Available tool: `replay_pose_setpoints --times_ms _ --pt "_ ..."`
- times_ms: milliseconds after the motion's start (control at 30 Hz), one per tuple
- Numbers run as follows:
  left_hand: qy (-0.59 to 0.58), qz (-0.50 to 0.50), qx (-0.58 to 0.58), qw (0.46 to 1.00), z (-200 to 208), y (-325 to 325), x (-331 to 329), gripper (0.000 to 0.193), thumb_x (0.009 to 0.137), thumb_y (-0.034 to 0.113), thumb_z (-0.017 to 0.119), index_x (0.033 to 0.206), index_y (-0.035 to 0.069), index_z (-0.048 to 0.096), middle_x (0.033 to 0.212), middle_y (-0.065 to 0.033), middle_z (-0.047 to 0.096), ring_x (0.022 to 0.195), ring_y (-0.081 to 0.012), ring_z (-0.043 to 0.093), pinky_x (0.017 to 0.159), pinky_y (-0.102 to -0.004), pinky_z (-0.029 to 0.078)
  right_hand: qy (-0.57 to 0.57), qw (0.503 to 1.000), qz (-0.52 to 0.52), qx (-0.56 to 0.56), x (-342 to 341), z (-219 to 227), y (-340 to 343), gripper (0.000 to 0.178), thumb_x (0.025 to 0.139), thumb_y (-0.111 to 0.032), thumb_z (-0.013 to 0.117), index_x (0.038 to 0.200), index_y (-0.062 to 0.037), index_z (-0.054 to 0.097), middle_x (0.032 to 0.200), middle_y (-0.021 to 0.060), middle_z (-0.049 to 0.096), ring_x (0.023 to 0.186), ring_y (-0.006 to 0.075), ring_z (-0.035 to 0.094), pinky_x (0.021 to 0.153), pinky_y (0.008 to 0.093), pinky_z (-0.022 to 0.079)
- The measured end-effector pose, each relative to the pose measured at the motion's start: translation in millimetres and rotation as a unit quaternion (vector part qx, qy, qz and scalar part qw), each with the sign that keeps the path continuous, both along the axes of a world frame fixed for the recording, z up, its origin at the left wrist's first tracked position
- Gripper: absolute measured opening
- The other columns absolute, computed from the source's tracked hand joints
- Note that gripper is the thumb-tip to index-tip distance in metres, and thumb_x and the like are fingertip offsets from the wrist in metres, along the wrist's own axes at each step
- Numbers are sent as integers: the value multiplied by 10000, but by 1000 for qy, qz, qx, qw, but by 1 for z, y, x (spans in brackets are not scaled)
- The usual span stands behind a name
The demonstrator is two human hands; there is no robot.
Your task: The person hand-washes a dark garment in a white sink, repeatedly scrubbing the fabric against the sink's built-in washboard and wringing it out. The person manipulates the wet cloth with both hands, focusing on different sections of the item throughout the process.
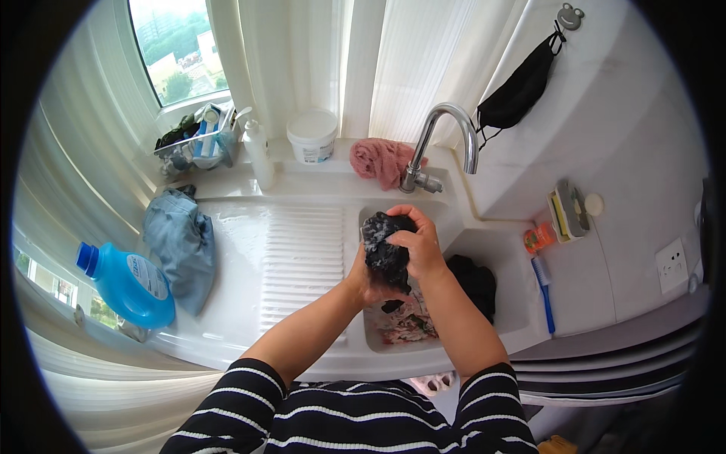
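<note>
Both my hands hold a bunched black wet cloth point(387, 253) with whitish suds on it, above the sink basin point(370, 333). My right hand point(420, 242) grips it from the right, with thumb and fingers bent over its upper part. Under its lower left side, my left hand point(367, 280) is wrapped round it, and most of those fingers are hidden by the cloth. Below in the basin lies a reddish, white and dark patterned cloth point(408, 321). Another black cloth point(473, 286) lies to the right of my right forearm.
A ribbed washboard point(302, 265) spans the counter left of the basin. Farther left are blue-grey folded clothing point(181, 242) and a blue detergent bottle point(132, 287). Behind stand a pump bottle point(258, 155), white tub point(311, 136), pink towel point(378, 161) and curved faucet point(446, 113). A blue brush point(544, 295) lies right.
</note>
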State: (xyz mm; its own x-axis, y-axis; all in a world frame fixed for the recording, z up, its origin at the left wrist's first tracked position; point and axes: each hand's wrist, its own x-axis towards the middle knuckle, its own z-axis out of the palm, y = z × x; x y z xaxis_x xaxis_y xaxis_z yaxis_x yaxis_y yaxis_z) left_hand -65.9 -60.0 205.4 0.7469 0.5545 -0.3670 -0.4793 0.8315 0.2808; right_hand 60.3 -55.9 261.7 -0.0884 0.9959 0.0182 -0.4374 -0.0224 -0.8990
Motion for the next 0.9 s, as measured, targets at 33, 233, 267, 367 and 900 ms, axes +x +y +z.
replay_pose_setpoints --times_ms 33,233,267,367,900 --pt "-54 12 -6 998 -23 11 6 684 882 652 453 1379 184 491 1397 -112 524 1302 -370 469 976 -696 365 40 999 -9 -26 5 -6 -5 418 642 103 601 1040 -20 630 966 87 659 852 191 650 775 314 557" --pt "-18 100 -19 995 -32 25 24 253 948 141 491 1116 13 630 1053 -146 699 912 -282 709 844 -431 598 66 973 -167 -148 37 -49 -21 320 837 -132 610 1149 -60 614 1044 99 669 959 251 661 867 402 558" --pt "-28 87 -17 996 -47 27 28 250 948 145 495 1110 15 634 1049 -146 700 913 -281 710 842 -433 598 49 969 -171 -170 38 -59 -25 318 880 -214 631 1165 -74 616 1052 95 673 960 245 664 869 408 559" --pt "-54 73 -17 996 -76 30 28 239 956 163 506 1080 18 650 1030 -151 704 911 -279 710 835 -434 599 210 928 -19 -308 29 -84 -31 358 918 -364 619 1161 -103 634 1043 91 687 927 232 675 845 405 569" --pt "284 92 204 932 -4 34 -37 395 938 238 614 1254 6 562 1069 -93 667 932 -187 660 786 -325 545 52 965 -210 -149 -14 -79 6 228 872 -219 695 977 -23 642 887 44 650 793 154 630 724 299 526"
